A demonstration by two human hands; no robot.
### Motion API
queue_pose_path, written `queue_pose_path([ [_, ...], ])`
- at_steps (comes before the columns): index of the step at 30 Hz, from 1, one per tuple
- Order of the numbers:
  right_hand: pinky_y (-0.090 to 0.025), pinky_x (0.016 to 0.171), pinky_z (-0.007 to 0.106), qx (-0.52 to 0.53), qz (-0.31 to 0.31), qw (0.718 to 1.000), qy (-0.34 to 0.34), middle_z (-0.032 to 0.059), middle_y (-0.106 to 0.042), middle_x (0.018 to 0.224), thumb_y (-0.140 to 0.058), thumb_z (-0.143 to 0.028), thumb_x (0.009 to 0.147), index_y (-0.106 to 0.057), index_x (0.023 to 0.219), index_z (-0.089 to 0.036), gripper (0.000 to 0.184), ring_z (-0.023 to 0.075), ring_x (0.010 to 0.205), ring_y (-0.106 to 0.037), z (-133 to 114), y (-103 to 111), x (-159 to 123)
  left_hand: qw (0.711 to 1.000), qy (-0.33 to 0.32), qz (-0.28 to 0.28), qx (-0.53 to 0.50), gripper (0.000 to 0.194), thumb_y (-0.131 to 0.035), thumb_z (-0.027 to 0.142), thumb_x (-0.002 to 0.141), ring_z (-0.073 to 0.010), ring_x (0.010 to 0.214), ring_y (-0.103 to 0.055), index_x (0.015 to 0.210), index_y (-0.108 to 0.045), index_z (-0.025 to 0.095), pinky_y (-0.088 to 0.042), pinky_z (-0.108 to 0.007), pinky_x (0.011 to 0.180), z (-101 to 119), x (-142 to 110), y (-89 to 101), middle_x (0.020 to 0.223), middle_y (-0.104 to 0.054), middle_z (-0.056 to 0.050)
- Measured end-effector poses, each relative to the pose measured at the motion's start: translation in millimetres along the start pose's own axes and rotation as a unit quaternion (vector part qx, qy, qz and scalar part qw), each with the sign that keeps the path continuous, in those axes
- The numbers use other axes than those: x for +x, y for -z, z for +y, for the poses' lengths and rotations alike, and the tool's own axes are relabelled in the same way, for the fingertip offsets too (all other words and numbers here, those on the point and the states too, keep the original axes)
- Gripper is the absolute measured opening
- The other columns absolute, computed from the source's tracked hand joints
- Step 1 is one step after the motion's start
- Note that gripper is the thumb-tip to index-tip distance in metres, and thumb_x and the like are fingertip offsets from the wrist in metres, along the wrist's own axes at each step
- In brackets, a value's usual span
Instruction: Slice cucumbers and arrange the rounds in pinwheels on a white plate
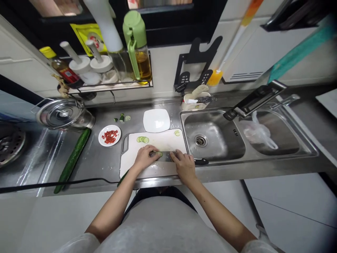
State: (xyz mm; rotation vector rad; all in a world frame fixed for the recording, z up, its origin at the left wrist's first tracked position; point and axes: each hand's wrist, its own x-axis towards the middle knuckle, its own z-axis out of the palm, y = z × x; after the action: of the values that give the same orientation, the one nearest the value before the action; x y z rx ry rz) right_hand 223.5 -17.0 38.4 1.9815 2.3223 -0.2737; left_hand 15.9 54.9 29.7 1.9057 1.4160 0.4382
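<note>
A kitchen knife lies across the white cutting board, its black handle extending past the board's right edge. My right hand is closed over the blade, thumb and fingertips on the metal. At the blade's left end, my left hand pinches a short cucumber piece; the fingers partly cover it. Cucumber slices overlap in a row on the board's upper left. More slices sit at its upper right corner. Under my left forearm, part of another cucumber shows.
Behind the board is a white square plate. A plate of chopped red pieces, cucumber ends and a whole cucumber lie left. The sink adjoins on the right. A black cable crosses the counter's front left.
</note>
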Motion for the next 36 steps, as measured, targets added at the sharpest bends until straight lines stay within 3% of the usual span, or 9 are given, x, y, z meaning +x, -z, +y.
queue_pose_path([
  [7,-0.029,0.082,0.035,-0.019,0.008,1.000,0.007,0.0074,-0.050,0.137,-0.041,-0.016,0.091,-0.051,0.134,-0.032,0.047,0.0215,0.097,-0.049,4.8,-4.1,-7.8,0.999,0.009,0.006,-0.030,0.014,-0.066,0.034,0.075,-0.0185,0.088,-0.061,0.082,-0.068,0.023,-0.047,-0.032,0.083,2.0,-0.2,-5.1,0.090,-0.068,-0.002],
  [13,-0.031,0.081,0.033,-0.026,0.006,0.999,-0.024,0.0057,-0.052,0.135,-0.044,-0.015,0.090,-0.055,0.131,-0.033,0.046,0.0206,0.097,-0.051,11.1,-10.2,-14.6,0.984,0.141,0.062,-0.087,0.012,-0.058,0.031,0.080,-0.0134,0.065,-0.059,0.084,-0.065,0.022,-0.043,-0.025,0.063,-10.5,10.3,-10.9,0.070,-0.065,0.002],
  [18,-0.034,0.081,0.031,-0.033,0.005,0.998,-0.050,0.0060,-0.053,0.135,-0.046,-0.014,0.089,-0.055,0.131,-0.033,0.048,0.0203,0.099,-0.053,18.9,-11.2,-17.8,0.965,0.230,0.126,-0.007,0.008,-0.058,0.027,0.079,-0.0173,0.077,-0.063,0.084,-0.064,0.026,-0.041,-0.030,0.076,-28.7,25.8,-6.2,0.075,-0.069,0.003],
  [22,-0.035,0.082,0.030,-0.044,0.014,0.997,-0.057,0.0061,-0.054,0.133,-0.047,-0.013,0.087,-0.055,0.132,-0.033,0.050,0.0194,0.097,-0.054,22.8,-13.4,-18.8,0.950,0.272,0.151,-0.005,0.015,-0.058,0.023,0.079,-0.0183,0.084,-0.065,0.094,-0.058,0.027,-0.038,-0.034,0.085,-41.7,37.6,-7.2,0.077,-0.070,0.004],
  [28,-0.036,0.081,0.031,-0.040,0.027,0.997,-0.055,0.0063,-0.056,0.130,-0.044,-0.015,0.088,-0.057,0.129,-0.033,0.047,0.0204,0.098,-0.056,23.4,-18.3,-19.1,0.946,0.278,0.169,-0.012,0.022,-0.057,0.021,0.080,-0.0209,0.085,-0.065,0.100,-0.050,0.026,-0.034,-0.037,0.087,-52.9,49.2,-13.9,0.078,-0.070,0.002],
  [36,-0.038,0.084,0.031,-0.011,0.026,0.998,-0.060,0.0062,-0.056,0.131,-0.043,-0.013,0.089,-0.058,0.129,-0.032,0.046,0.0201,0.102,-0.056,21.4,-19.0,-15.7,0.943,0.291,0.162,0.025,0.022,-0.059,0.025,0.080,-0.0224,0.088,-0.063,0.099,-0.049,0.025,-0.031,-0.037,0.088,-50.0,56.7,-16.3,0.079,-0.068,0.001],
])
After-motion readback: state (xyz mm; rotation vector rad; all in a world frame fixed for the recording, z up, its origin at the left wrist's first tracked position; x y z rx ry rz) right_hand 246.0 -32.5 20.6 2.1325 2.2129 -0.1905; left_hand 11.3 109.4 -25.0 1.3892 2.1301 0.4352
